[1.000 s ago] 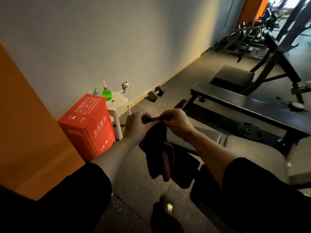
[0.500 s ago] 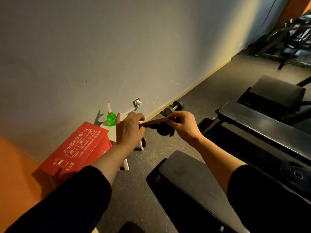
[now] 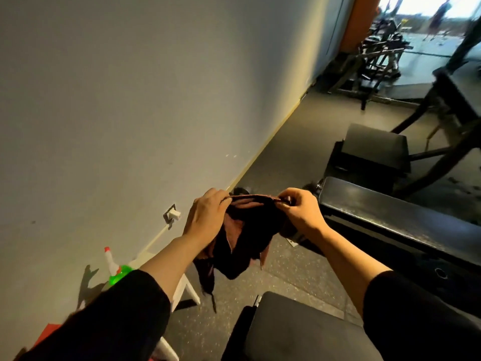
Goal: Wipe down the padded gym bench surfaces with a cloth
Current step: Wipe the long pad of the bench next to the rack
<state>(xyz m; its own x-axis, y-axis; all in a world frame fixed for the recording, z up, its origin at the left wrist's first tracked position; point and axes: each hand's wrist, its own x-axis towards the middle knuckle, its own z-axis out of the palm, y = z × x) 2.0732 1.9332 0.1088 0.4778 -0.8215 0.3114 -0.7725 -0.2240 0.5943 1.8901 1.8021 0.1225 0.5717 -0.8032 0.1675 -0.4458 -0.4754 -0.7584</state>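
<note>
Both hands, left hand [image 3: 205,217], right hand [image 3: 302,212], pinch limp dark cloth [image 3: 247,238], apparently terry.

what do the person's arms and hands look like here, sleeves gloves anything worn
Both arms wear loose black sleeves pushed up, leaving the forearms bare. The left hand and right hand are bare: no gloves, and no rings, watch or bands show in this view.

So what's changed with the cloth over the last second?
The cloth was drawn taut and bunched half a second ago; now it hangs loose again below its top edge. Both hands, left hand and right hand, keep pinching that edge, off the bench pad.
</note>
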